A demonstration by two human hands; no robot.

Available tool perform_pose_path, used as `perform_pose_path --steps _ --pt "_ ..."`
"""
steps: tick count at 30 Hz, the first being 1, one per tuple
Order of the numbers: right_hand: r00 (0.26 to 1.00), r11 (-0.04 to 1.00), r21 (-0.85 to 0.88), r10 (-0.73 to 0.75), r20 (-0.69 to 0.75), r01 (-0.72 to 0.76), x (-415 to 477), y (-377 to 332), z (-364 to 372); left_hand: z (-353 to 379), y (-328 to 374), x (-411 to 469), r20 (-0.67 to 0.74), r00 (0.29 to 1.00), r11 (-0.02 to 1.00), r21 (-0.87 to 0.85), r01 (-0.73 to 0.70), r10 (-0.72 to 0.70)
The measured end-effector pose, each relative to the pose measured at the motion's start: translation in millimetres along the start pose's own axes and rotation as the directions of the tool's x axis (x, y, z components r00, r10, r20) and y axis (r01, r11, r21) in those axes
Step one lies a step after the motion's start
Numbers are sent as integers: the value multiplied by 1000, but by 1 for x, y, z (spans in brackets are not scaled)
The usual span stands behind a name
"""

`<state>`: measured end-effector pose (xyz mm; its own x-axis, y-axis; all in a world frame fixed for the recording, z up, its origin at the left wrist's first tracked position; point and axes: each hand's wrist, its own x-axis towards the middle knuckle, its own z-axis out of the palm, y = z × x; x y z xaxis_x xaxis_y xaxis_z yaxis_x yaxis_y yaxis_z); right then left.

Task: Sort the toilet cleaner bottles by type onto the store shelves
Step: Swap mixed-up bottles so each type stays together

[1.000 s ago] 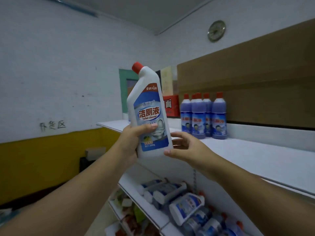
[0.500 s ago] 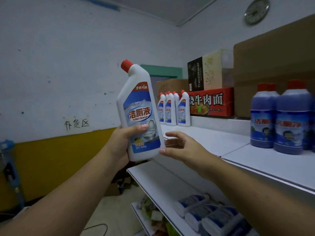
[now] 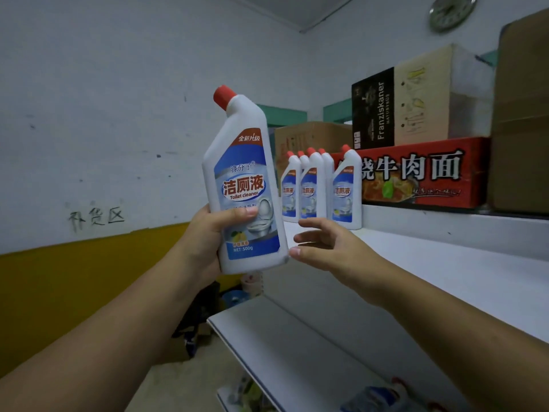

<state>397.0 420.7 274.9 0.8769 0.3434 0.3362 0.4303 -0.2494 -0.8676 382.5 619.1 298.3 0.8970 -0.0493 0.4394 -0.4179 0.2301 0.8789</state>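
My left hand (image 3: 208, 239) grips a white toilet cleaner bottle (image 3: 242, 185) with a red angled cap and a blue label, held upright in front of the upper shelf (image 3: 445, 278). My right hand (image 3: 329, 248) is open beside the bottle's lower right corner, its fingertips touching or nearly touching the base. Several matching white bottles (image 3: 318, 188) stand in a group at the far end of the upper shelf, past the held bottle.
A red noodle box (image 3: 421, 173), a black and tan carton (image 3: 416, 99) and brown cardboard boxes (image 3: 520, 114) sit behind the upper shelf. A lower white shelf (image 3: 282, 343) runs below, with lying bottles (image 3: 380, 396) at the bottom edge. White and yellow wall to the left.
The view has swung further left along the shelf: the purple bottles have left the frame and the group of white bottles is nearer. Both hands keep their hold and pose.
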Motion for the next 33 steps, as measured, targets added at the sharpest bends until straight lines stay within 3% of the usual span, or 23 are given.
perform_pose_path --steps 7,13,15,18,22,28,33 --pt "980 991 -110 51 -193 -73 61 8 16 -47 -33 96 188 981 996 -67 56 -42" --pt "917 945 -217 153 -369 -245 86 18 4 -42 -53 169 382 923 986 -125 108 -53" --pt "890 869 -356 180 -418 -343 88 24 -9 -32 -61 190 418 906 982 -131 135 -69" --pt "850 635 -580 266 -455 -510 85 40 -27 -14 -79 217 465 884 985 -122 125 -54" --pt "777 415 -663 422 -466 -623 89 60 -36 11 -100 254 467 881 993 -52 110 -73" --pt "754 342 -688 451 -478 -640 94 70 -38 43 -132 299 432 897 996 59 73 -92" --pt "737 312 -688 460 -494 -656 96 67 -36 65 -160 309 439 886 988 65 138 -152"
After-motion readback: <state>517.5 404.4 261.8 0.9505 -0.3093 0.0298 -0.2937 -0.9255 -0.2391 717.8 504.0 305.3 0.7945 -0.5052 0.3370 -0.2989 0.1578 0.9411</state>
